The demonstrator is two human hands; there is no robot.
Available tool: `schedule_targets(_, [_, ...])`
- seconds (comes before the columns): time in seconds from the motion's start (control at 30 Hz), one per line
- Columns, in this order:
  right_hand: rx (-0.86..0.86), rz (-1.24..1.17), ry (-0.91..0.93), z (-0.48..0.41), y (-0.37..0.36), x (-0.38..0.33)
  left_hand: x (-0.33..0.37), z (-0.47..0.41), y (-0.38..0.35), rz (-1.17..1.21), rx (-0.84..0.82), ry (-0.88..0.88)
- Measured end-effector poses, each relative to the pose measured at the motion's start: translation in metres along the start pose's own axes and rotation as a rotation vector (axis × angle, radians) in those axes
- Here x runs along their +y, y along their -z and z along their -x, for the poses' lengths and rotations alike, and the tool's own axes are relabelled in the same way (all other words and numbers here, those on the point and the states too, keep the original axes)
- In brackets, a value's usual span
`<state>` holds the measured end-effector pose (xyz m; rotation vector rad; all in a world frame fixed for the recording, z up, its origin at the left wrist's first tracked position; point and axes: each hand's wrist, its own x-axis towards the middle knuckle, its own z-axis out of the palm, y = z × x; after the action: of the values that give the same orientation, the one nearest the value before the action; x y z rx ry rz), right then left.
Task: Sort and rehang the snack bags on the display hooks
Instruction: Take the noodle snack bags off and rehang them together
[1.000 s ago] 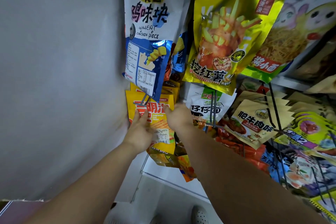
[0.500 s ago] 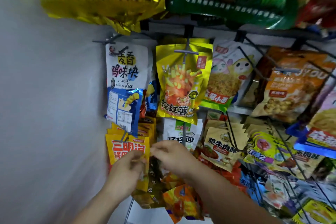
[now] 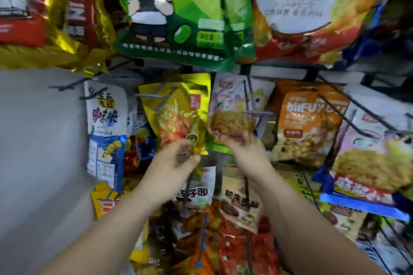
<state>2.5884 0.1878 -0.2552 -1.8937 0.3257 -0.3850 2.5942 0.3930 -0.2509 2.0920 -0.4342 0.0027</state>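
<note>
Grey wall [image 3: 38, 140] left, crowded hook rack right. Left hand [image 3: 176, 161] pinching bottom edge of yellow bag [image 3: 178, 114] hanging mid-row. Right hand [image 3: 245, 149] touching lower edge of pink bag [image 3: 232, 105] just beside; grip unclear, motion blur.

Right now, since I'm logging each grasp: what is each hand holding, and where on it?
The left hand pinches the bottom edge of the yellow fries bag. The right hand touches the lower edge of the pink cartoon noodle bag; blur hides whether it grips.

Orange bag [image 3: 306, 127]: "MIFUYOU" (blurred).
</note>
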Motion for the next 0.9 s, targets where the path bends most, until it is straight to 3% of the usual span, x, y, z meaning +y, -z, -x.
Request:
schedule_targets(0.43, [0.012, -0.043, 0.027, -0.066, 0.046, 0.012, 0.032, -0.093, -0.1, -0.105, -0.052, -0.002])
schedule_targets(0.7, [0.046, -0.103, 0.003, -0.074, 0.044, 0.017, 0.032, -0.129, -0.121, 0.036, 0.073, 0.153])
schedule_targets(0.9, [0.041, -0.159, -0.002, -0.069, 0.041, 0.02, 0.036, -0.128, -0.118, 0.127, 0.062, 0.125])
